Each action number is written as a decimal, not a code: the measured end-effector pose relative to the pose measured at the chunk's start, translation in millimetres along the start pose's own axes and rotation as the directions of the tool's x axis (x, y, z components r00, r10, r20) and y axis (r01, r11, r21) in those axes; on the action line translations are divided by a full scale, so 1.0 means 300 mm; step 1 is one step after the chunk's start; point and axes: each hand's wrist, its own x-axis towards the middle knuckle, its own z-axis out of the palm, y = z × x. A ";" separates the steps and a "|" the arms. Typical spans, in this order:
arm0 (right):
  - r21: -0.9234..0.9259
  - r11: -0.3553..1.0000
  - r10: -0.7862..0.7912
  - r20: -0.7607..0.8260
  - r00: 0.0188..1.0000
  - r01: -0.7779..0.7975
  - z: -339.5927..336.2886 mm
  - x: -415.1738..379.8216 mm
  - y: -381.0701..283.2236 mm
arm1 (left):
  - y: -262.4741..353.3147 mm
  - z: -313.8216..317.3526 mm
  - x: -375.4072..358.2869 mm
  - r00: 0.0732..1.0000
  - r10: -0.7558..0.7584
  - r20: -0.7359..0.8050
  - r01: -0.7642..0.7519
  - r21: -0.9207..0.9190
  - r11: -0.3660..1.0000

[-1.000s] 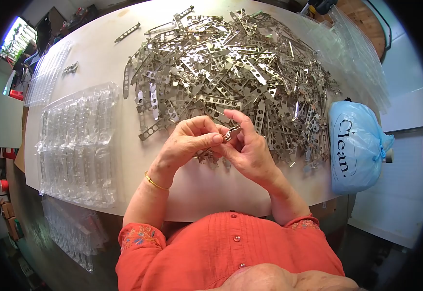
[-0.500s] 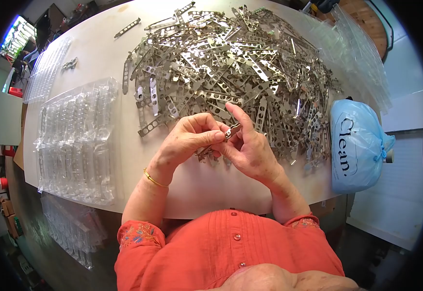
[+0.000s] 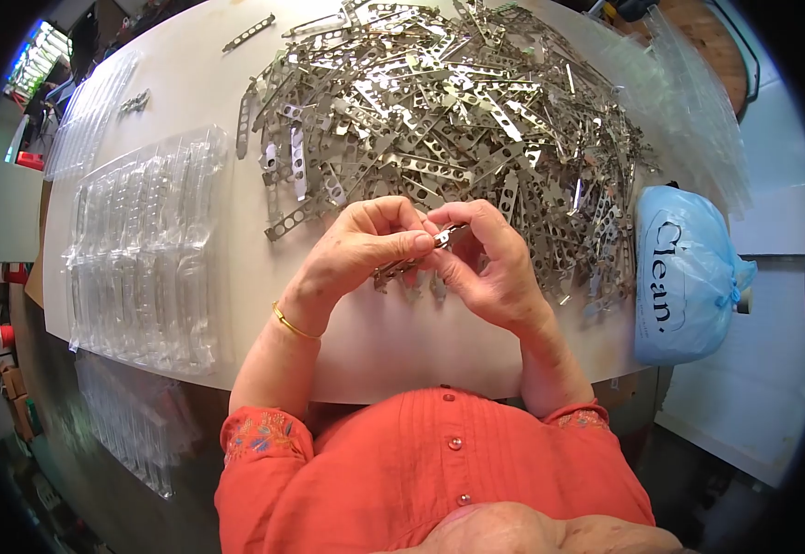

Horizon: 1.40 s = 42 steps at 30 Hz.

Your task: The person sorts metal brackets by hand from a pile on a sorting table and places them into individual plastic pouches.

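You held one small metal clip (image 3: 447,236) between both hands, above the near edge of the table (image 3: 393,346) and just in front of the pile of perforated metal strips (image 3: 449,111). Your left hand (image 3: 356,254) pinched its left end between thumb and forefinger, while your right hand (image 3: 495,272) pinched the other end with its fingertips curled over it. The clip's long axis ran roughly left to right, rising slightly toward the right hand; both hands were equally close, touching it.
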 end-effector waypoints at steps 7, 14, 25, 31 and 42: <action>0.278 0.941 0.170 0.111 0.979 -0.195 -0.015 -0.006 -0.035 | -0.021 -0.006 0.004 0.996 0.054 0.066 -0.057 0.039 0.998; 0.283 0.939 0.219 -0.059 0.974 -0.194 -0.031 -0.009 -0.022 | -0.015 -0.003 0.006 0.968 0.243 -0.066 -0.231 0.150 0.961; 0.354 0.934 0.130 -0.208 0.970 -0.049 -0.019 -0.001 0.021 | -0.026 0.045 -0.005 0.920 0.393 -0.010 -0.270 0.710 0.650; 0.347 0.937 0.116 -0.203 0.972 -0.039 -0.011 0.008 0.033 | -0.046 0.028 0.006 0.846 0.522 0.110 -0.385 0.802 0.456; -0.022 0.996 0.085 -0.115 0.990 -0.088 -0.062 -0.016 -0.075 | -0.071 0.041 0.012 0.846 0.502 0.178 -0.441 0.763 0.472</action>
